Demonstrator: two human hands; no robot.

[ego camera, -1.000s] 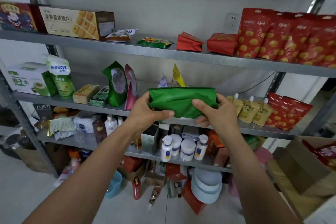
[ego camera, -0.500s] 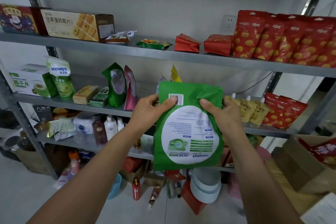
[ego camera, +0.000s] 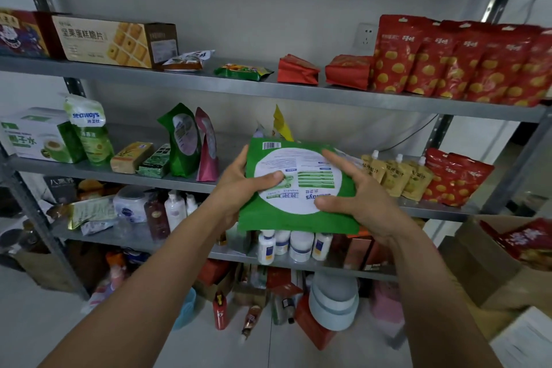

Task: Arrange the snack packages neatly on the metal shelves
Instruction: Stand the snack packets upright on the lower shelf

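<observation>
Two hands hold one green pouch [ego camera: 298,219] up in the air, in front of the middle one of the metal shelves [ego camera: 89,172]. The left hand [ego camera: 248,185] grips the left edge of the pouch, with its thumb lying on the big white circle and its other fingers hidden under the pouch. The right hand [ego camera: 355,197] grips the right side, with its thumb pressed on the front and a finger stretched over the top. The pouch lies tipped back, and its words read upside down. I cannot tell if its far edge touches the shelf. Behind it peek a yellow pack [ego camera: 280,125] and a pale one. To the left on the same shelf stand another green pouch [ego camera: 182,140] and a pink pouch [ego camera: 206,149], side by side and touching. Farther left stands a pale green bag [ego camera: 89,128] just beside a white and green box [ego camera: 33,137]. To the right stand three yellow spout pouches [ego camera: 394,173] in a row, and next to them some red bags [ego camera: 454,176]. On the top shelf [ego camera: 268,92] lies a long cookie box [ego camera: 113,40], and far to the right a row of red snack bags [ego camera: 460,63] stands up. On the shelf below the pouch stand small white bottles [ego camera: 292,243].
</observation>
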